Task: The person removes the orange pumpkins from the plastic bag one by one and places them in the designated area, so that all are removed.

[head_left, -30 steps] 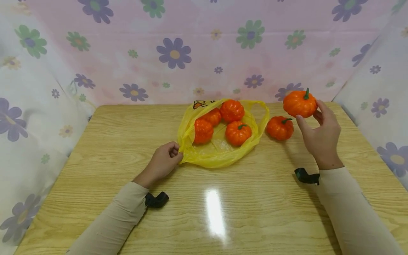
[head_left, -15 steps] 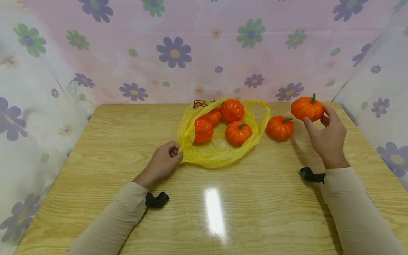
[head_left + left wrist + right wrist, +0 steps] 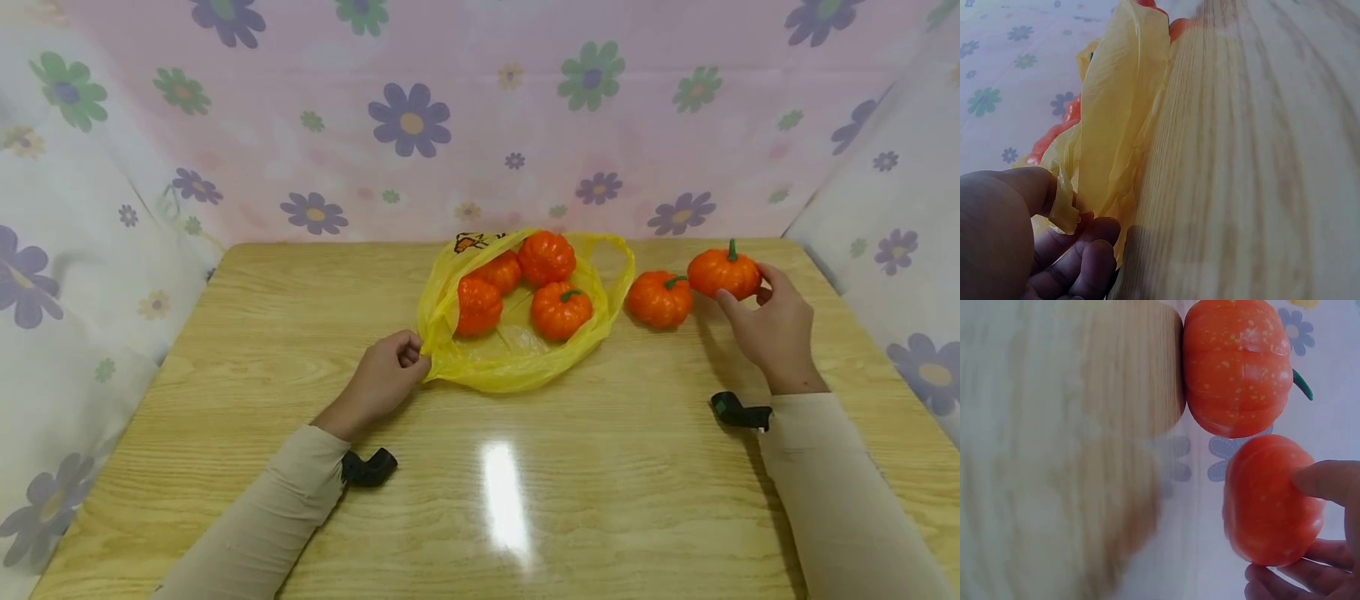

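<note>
At the table's middle, a yellow plastic bag point(image 3: 517, 371) lies with its mouth spread, and several orange toy pumpkins point(image 3: 561, 312) with green stems sit inside. The left hand point(image 3: 381, 379) pinches the bag's near left edge; in the left wrist view a fold of the yellow film point(image 3: 1069, 206) sits between thumb and fingers. On the right, the right hand point(image 3: 776, 329) holds a pumpkin point(image 3: 723, 273) by its side, stem up. In the right wrist view that held pumpkin point(image 3: 1272, 500) hangs a little above the table. Just left of it, another pumpkin point(image 3: 659, 300) stands on the table beside the bag.
The wooden table point(image 3: 585, 500) has a bright light reflection near its front. Flower-patterned cloth point(image 3: 480, 125) rises behind and at both sides. A black wrist camera point(image 3: 367, 468) is strapped at the left sleeve, another point(image 3: 738, 411) at the right.
The right hand has moved to the right, then downward, bringing its pumpkin lower, right of the standing pumpkin. The left hand and the bag have stayed in place.
</note>
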A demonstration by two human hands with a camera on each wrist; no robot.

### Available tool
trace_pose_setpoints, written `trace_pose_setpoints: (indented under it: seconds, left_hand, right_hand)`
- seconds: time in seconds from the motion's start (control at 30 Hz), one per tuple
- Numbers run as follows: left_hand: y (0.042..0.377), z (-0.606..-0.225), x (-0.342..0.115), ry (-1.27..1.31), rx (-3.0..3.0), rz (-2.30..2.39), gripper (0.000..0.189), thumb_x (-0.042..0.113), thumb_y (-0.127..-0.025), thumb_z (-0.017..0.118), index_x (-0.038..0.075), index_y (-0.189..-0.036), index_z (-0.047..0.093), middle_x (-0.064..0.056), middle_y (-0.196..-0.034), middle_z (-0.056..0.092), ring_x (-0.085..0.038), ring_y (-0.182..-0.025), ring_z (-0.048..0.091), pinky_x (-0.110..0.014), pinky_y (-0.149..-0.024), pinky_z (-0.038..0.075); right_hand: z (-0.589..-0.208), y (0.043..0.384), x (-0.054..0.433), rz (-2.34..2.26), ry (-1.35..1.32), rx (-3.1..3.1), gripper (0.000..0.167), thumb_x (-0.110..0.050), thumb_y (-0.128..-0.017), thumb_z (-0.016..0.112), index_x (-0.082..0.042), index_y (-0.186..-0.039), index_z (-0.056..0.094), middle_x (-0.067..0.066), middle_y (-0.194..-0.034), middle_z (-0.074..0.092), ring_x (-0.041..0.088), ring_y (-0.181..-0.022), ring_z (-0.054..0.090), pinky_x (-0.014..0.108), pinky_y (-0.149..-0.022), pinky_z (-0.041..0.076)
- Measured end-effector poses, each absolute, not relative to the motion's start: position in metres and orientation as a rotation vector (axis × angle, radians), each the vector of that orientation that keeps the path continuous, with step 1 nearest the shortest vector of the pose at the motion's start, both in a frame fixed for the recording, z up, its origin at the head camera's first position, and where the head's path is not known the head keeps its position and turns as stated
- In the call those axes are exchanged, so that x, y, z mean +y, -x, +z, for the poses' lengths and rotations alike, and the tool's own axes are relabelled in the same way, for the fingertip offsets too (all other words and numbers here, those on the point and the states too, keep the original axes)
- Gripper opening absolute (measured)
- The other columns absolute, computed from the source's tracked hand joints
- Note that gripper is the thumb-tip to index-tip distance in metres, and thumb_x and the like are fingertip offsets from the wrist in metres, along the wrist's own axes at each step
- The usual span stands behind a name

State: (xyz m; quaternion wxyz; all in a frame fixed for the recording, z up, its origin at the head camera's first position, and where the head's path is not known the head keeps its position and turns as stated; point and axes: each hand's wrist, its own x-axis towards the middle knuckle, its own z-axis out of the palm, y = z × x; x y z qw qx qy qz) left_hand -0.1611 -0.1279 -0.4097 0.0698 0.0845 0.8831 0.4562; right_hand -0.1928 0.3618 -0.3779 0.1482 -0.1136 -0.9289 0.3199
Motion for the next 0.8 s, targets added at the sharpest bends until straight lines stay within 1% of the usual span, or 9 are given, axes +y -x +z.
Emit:
trace_pose_setpoints:
  seconds: [0.23,0.4,0.53,0.67,0.8]
  left_hand:
    - [0.1623,-0.4100,-0.1285,-0.259,2.659,1.368,0.009,0.016,-0.094,0.060,0.008,-0.096,0.063,-0.006,-0.089,0.062,-0.018,-0.078,0.055,-0.031,-0.074,0.048]
    - [0.1635,-0.4099,-0.1283,-0.262,2.669,1.382,0.009,0.016,-0.093,0.061,0.008,-0.095,0.063,-0.006,-0.088,0.062,-0.018,-0.078,0.055,-0.031,-0.074,0.048]
    - [0.1633,-0.4114,-0.1283,-0.260,2.657,1.391,0.009,0.016,-0.093,0.061,0.008,-0.096,0.062,-0.006,-0.088,0.062,-0.018,-0.077,0.055,-0.031,-0.073,0.048]
    - [0.1621,-0.4147,-0.1288,-0.249,2.642,1.376,0.009,0.016,-0.093,0.061,0.007,-0.097,0.062,-0.006,-0.089,0.062,-0.017,-0.077,0.055,-0.030,-0.073,0.048]
    - [0.1627,-0.4140,-0.1282,-0.246,2.654,1.392,0.009,0.015,-0.093,0.061,0.007,-0.096,0.062,-0.006,-0.089,0.062,-0.018,-0.078,0.055,-0.031,-0.074,0.047]
  right_hand:
    - [-0.3773,0.1950,0.3668,0.930,0.311,-2.790,0.077,-0.038,-0.099,0.055,0.008,-0.153,0.024,0.039,-0.147,0.038,0.059,-0.127,0.045,0.067,-0.100,0.041]
    - [-0.3773,0.1958,0.3690,0.927,0.320,-2.829,0.079,-0.039,-0.099,0.054,0.010,-0.152,0.022,0.042,-0.146,0.037,0.060,-0.125,0.044,0.068,-0.100,0.040]
    - [-0.3786,0.1956,0.3705,0.904,0.332,-2.869,0.079,-0.040,-0.100,0.052,0.012,-0.151,0.022,0.042,-0.147,0.035,0.059,-0.122,0.045,0.068,-0.098,0.040]
    - [-0.3820,0.1937,0.3712,0.879,0.350,-2.907,0.080,-0.039,-0.100,0.052,0.013,-0.151,0.020,0.042,-0.144,0.037,0.055,-0.117,0.048,0.064,-0.092,0.044]
    - [-0.3838,0.1951,0.3709,0.859,0.327,-2.893,0.080,-0.037,-0.100,0.055,0.013,-0.151,0.020,0.042,-0.142,0.040,0.052,-0.112,0.050,0.059,-0.086,0.045]
